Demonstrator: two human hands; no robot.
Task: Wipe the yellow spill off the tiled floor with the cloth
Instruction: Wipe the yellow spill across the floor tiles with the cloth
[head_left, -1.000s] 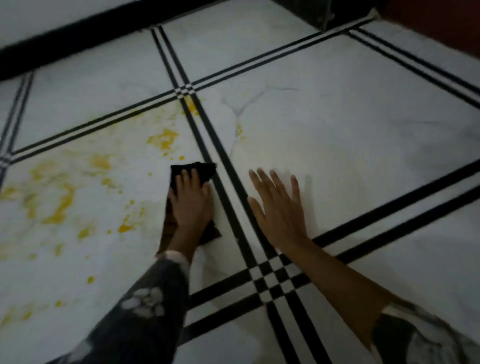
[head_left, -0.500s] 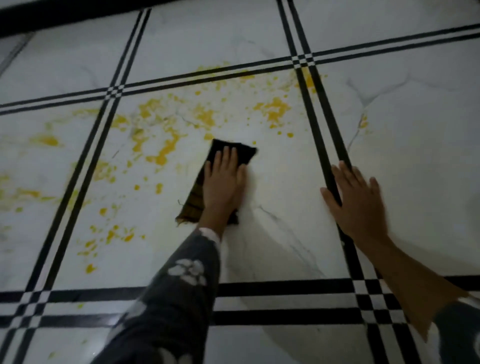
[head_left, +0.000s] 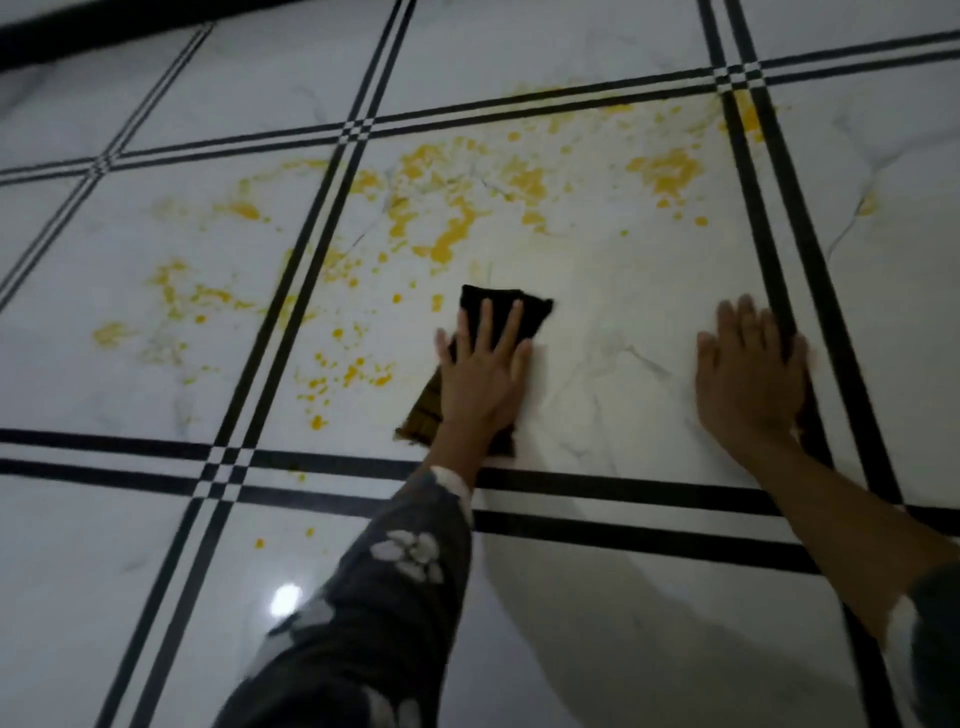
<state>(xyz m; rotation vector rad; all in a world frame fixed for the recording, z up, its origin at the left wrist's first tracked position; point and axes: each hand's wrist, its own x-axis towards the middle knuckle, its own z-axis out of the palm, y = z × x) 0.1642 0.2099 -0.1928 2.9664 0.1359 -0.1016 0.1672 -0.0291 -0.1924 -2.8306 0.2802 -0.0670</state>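
Observation:
A yellow spill (head_left: 457, 228) lies in blotches and drops across two white marble tiles, thickest above and to the left of my hands. A dark folded cloth (head_left: 501, 306) lies on the floor (head_left: 623, 322) at the spill's lower right edge. My left hand (head_left: 483, 379) presses flat on the cloth, fingers spread, and covers its middle. My right hand (head_left: 748, 374) rests flat on bare tile to the right, by a black stripe, holding nothing. The tile between my hands looks free of yellow.
Black double stripes (head_left: 571, 488) divide the white tiles into large squares. A dark skirting (head_left: 104, 36) runs along the far edge at top left. A few small yellow drops (head_left: 258, 543) sit on the near tile, and a light reflects there (head_left: 285, 597).
My left hand has slid the cloth leftward from the black stripe into the stained tile. My right hand followed and stays flat. The view has swung left, showing more of the spill.

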